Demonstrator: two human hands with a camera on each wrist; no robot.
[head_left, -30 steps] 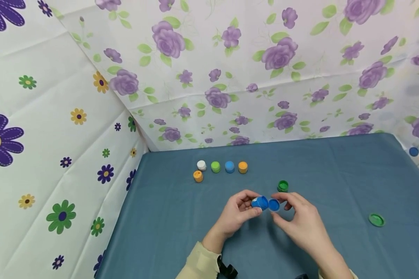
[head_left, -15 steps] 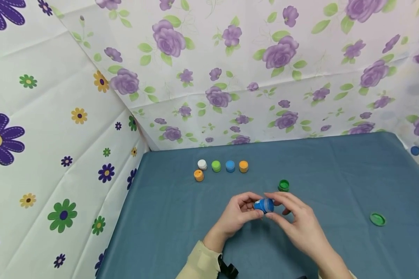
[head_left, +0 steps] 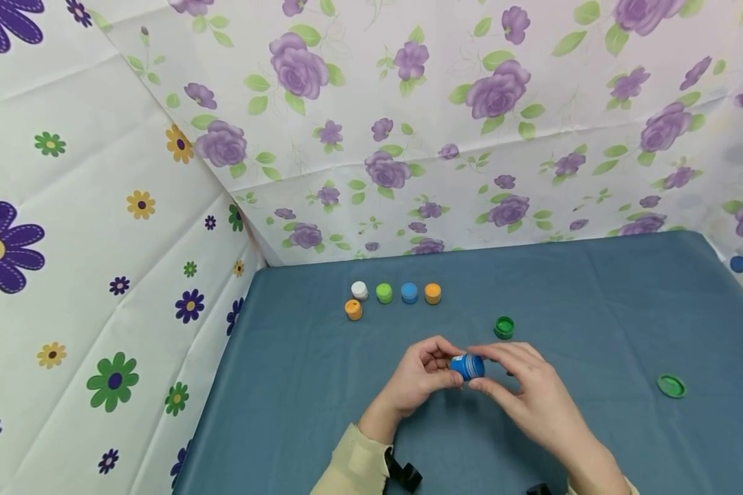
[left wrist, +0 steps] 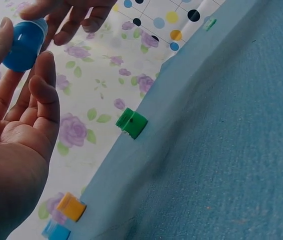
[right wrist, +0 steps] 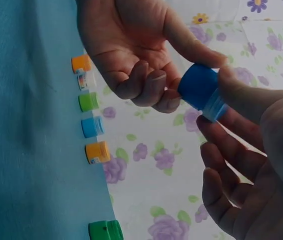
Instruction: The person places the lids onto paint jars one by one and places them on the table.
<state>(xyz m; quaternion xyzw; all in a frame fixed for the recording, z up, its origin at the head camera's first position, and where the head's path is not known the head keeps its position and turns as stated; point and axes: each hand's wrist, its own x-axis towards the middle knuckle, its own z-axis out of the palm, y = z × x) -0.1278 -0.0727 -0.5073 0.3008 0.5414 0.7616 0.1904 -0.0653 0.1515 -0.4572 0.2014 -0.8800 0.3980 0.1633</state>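
A small dark-blue paint jar (head_left: 468, 366) is held in the air above the table, lying on its side with its mouth end to the right. My left hand (head_left: 413, 380) grips the jar's body between thumb and fingers. At the mouth end, my right hand (head_left: 529, 392) pinches the lid (right wrist: 214, 106) between thumb and fingertips, and the lid sits against the jar's mouth. Behind the right hand stands a dark-green jar (head_left: 504, 328) with its top off. A loose green lid (head_left: 671, 386) lies farther right on the blue cloth.
Toward the back stand a white jar (head_left: 359, 290), a light-green jar (head_left: 384, 293), a light-blue jar (head_left: 409, 293) and an orange jar (head_left: 433, 293) in a row. Another orange jar (head_left: 353, 309) stands just in front of the white one. Flowered sheets (head_left: 371, 137) rise behind the table.
The blue lid was apart from the jar, its inner side showing. My right hand has brought it left onto the jar's mouth, and the jar's open end is now covered.
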